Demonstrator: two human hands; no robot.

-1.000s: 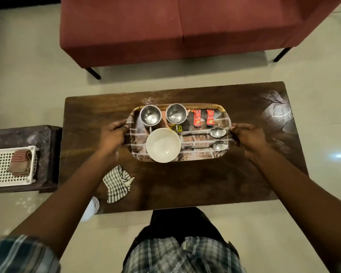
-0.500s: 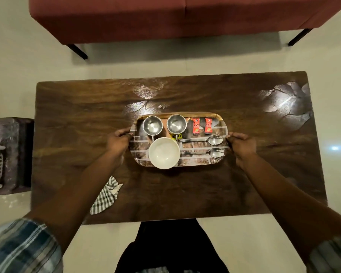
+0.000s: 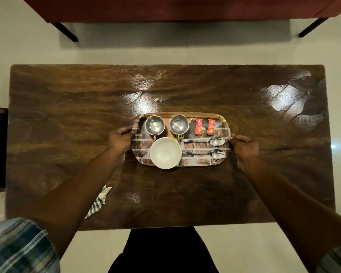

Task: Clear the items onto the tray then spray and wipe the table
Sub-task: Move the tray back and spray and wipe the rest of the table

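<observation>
While both short ends are gripped, the tray sits near mid-table, a bit toward 3 o'clock; left hand curls its fingers round the 9 o'clock rim, right hand round the 3 o'clock rim, nothing else held. Tray looks stiff but its load is loose: steel cups at 11-12, white bowl at 7, spoons at 4, red sachets at 1. I'd judge it light yet slidey, bowl prob. breakable, so keep it level w/ hands opposite; checked cloth lies near the table's 7 o'clock edge.
</observation>
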